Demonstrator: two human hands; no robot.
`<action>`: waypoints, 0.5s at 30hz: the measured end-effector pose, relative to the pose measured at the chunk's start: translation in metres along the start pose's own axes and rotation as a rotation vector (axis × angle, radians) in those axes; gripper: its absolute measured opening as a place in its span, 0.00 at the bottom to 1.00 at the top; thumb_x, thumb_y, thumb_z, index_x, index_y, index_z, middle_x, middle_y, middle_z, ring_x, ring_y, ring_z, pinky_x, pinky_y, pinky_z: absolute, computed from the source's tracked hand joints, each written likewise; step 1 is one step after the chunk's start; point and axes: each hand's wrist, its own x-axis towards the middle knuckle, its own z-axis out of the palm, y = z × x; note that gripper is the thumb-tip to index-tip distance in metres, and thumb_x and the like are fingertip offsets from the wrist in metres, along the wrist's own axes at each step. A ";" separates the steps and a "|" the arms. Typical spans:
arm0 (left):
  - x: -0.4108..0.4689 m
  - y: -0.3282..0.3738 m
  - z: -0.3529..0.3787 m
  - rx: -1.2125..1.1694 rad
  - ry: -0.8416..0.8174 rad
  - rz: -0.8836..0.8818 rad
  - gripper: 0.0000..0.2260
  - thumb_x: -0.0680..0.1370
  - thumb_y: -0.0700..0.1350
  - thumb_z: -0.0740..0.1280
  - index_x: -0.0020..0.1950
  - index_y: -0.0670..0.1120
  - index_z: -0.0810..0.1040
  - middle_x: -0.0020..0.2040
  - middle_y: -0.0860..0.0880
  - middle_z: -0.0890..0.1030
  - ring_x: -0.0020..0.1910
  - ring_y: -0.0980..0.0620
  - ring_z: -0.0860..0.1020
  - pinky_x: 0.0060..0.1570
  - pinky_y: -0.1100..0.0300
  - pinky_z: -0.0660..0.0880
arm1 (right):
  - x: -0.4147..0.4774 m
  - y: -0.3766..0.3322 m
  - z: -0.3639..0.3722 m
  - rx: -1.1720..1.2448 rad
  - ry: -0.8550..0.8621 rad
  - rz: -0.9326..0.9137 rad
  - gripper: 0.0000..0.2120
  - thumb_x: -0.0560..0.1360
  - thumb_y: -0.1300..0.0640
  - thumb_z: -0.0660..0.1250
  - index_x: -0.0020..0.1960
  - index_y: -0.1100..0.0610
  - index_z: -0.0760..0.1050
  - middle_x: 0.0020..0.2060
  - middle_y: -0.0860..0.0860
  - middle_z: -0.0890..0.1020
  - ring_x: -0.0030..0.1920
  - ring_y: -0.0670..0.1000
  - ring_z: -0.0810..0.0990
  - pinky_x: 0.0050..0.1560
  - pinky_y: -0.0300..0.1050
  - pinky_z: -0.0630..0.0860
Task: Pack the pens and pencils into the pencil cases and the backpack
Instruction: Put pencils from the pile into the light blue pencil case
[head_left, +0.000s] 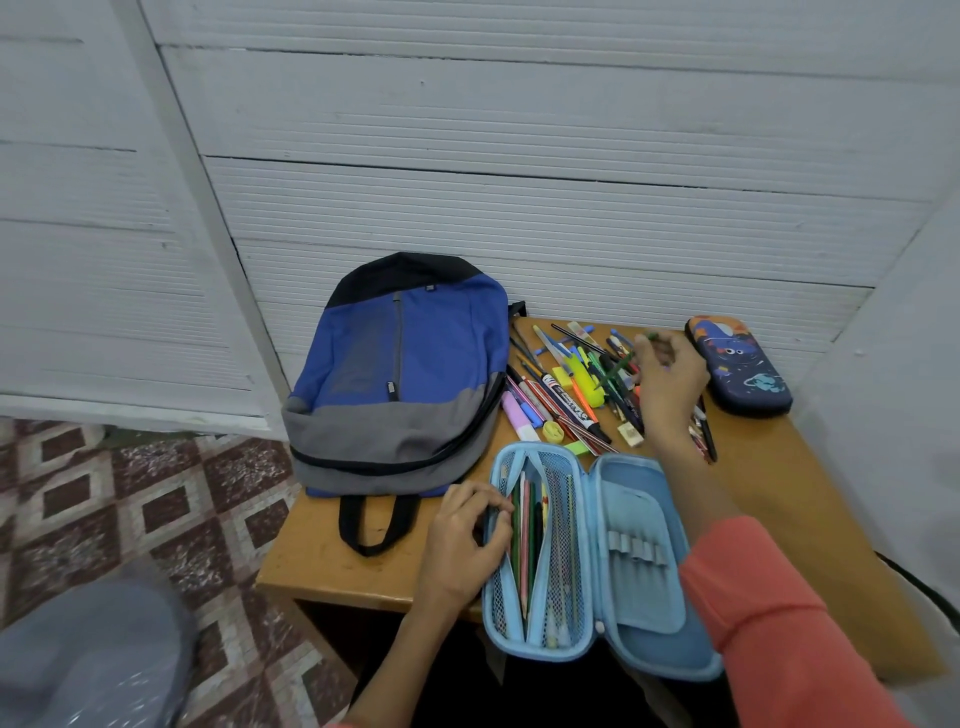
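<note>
The open case lies flat at the near edge of the worktop, and its mesh pocket already holds several pencils. The left hand is at the case's left rim, fingers curled on the pocket edge, apparently spreading it. Beyond the case, the pile of pens, pencils, markers and erasers lies loose and criss-crossed. The right hand hangs over the right side of that pile. Its fingers are pinched on a green pencil near the upper end, with the lower end down among the others. The backpack lies beyond and left of the case, and the dark case, closed, lies beyond and right of it.

Assessment: the stock is light, stiff and smooth-barrelled, so it is apt to roll and to drag its neighbours when lifted from a tangle. A pinch nearer mid-barrel would give better control than the present end hold. Points are brittle. The mesh is soft and will likely sag shut unless held apart. The case appears to overhang the worktop edge, so pressing down there could tip it.
</note>
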 end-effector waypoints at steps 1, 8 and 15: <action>0.000 0.000 0.000 0.004 0.000 0.002 0.05 0.74 0.46 0.65 0.46 0.48 0.80 0.47 0.58 0.76 0.51 0.58 0.74 0.50 0.64 0.73 | 0.000 -0.009 0.002 0.026 -0.010 -0.017 0.06 0.77 0.56 0.68 0.52 0.56 0.79 0.42 0.54 0.82 0.43 0.56 0.82 0.43 0.56 0.81; 0.000 0.000 0.000 0.008 0.001 0.004 0.05 0.74 0.46 0.66 0.46 0.48 0.80 0.46 0.57 0.77 0.50 0.58 0.74 0.50 0.67 0.70 | -0.031 -0.035 0.021 0.020 -0.538 0.138 0.10 0.72 0.64 0.72 0.52 0.61 0.76 0.34 0.56 0.82 0.33 0.53 0.82 0.37 0.47 0.83; -0.001 0.000 0.000 0.001 0.011 0.007 0.06 0.73 0.46 0.65 0.45 0.48 0.80 0.46 0.57 0.77 0.49 0.58 0.74 0.49 0.65 0.71 | -0.073 -0.015 0.031 -0.299 -0.887 0.203 0.07 0.71 0.66 0.74 0.47 0.61 0.78 0.29 0.58 0.81 0.23 0.49 0.78 0.27 0.41 0.77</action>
